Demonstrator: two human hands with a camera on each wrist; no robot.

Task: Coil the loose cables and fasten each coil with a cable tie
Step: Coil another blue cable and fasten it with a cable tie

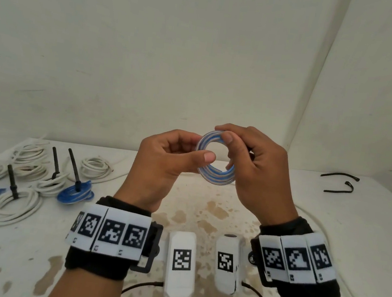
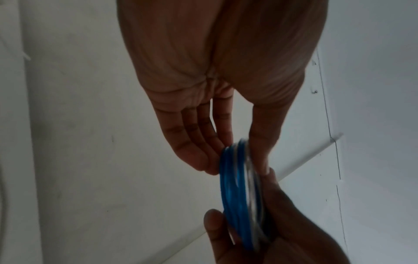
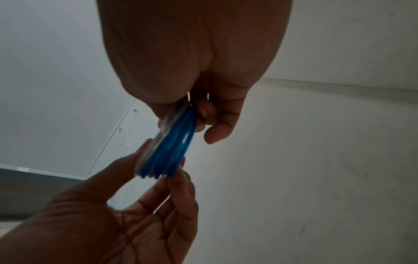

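A small blue and white cable coil (image 1: 214, 175) is held up in the air above the table, between both hands. My left hand (image 1: 184, 150) pinches its left side between thumb and fingers. My right hand (image 1: 235, 150) pinches its top and right side. In the left wrist view the blue coil (image 2: 235, 187) shows edge-on between my left hand's fingers (image 2: 203, 153) and the right hand (image 2: 282, 232) below. In the right wrist view the coil (image 3: 172, 148) hangs between both hands. Two loose black cable ties (image 1: 338, 183) lie at the table's far right.
At the left of the table (image 1: 351, 241) lie several tied coils, white (image 1: 14, 205) and blue (image 1: 74, 192), each with a black tie tail standing up. A loose white cable (image 1: 112, 175) trails behind them. Brown stains mark the table's middle. A wall stands close behind.
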